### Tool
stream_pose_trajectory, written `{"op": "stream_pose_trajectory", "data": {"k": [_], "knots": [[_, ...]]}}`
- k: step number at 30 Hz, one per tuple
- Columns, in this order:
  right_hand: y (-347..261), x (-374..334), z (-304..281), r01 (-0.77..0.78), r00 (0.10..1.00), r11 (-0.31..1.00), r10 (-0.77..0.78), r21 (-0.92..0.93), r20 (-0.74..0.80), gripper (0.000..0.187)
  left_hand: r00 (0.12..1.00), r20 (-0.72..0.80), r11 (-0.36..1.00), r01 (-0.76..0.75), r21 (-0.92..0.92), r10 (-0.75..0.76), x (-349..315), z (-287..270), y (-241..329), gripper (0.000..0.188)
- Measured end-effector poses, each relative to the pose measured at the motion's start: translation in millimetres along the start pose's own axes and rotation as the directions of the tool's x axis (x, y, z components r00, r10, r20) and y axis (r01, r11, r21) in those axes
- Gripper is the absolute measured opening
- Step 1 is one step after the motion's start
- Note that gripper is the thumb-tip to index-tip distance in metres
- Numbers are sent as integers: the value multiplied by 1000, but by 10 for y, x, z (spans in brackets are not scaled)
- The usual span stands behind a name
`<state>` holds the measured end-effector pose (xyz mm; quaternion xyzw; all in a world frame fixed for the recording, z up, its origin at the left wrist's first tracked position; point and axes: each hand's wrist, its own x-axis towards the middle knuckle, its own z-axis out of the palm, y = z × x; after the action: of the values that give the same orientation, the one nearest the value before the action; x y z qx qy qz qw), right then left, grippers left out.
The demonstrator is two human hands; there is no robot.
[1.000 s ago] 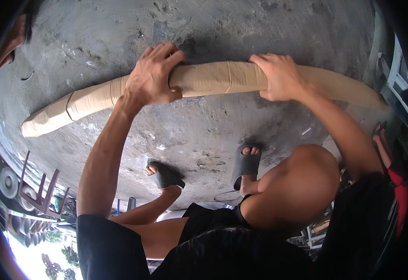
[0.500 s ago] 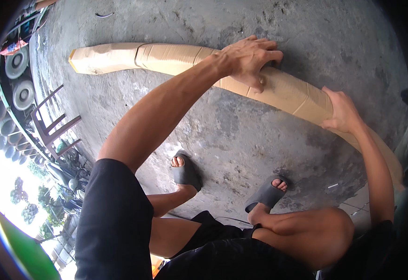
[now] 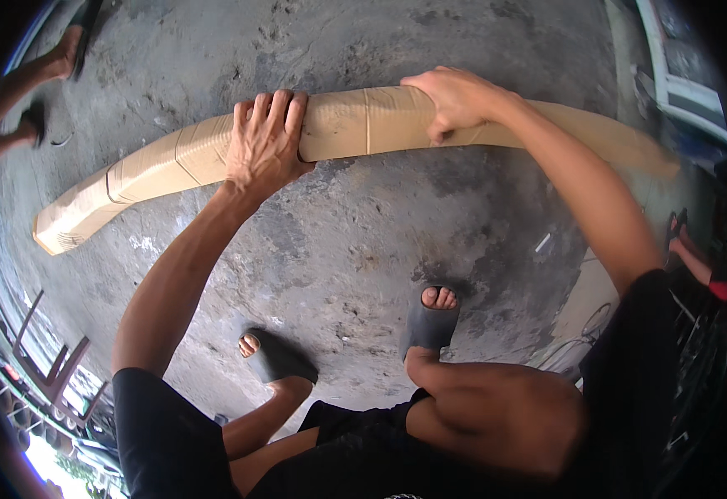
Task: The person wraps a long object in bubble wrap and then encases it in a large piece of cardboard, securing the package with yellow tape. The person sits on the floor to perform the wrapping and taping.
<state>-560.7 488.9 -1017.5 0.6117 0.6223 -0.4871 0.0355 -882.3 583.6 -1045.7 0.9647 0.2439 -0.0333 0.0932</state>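
Observation:
A long, narrow cardboard package (image 3: 338,125) lies across the floor in front of me, its ends curving in the wide view. Dark lines like seams or bands cross it in several places. My left hand (image 3: 265,143) grips it left of its middle, fingers laid together over the top and far edge. Farther right, my right hand (image 3: 461,98) clasps the package from above, with the thumb on the near side and the fingers over the far edge. The undersides of both grips are hidden.
Worn grey concrete floor (image 3: 338,224) surrounds the package. Another person's legs (image 3: 35,79) stand at the upper left, near its left end. A dark metal frame (image 3: 56,370) is at the lower left. At the upper right stands a pale frame (image 3: 671,75). My sandalled feet are below.
My view has turned, so the package and hands appear farther left and more level. Other people's legs have come into view at the left and right. Both hands remain on the package.

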Motion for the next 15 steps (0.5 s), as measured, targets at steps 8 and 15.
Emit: {"op": "stream_pose_trajectory", "data": {"k": [8,15], "knots": [[-404,-420,45,-13,998,992,6,127,57,56,998,69,996,4,88,-10,-272,-654,171,98],[-1091,-1180,438,123,972,974,-157,191,173,57,994,66,993,-91,76,86,-1468,-1017,465,93]]}}
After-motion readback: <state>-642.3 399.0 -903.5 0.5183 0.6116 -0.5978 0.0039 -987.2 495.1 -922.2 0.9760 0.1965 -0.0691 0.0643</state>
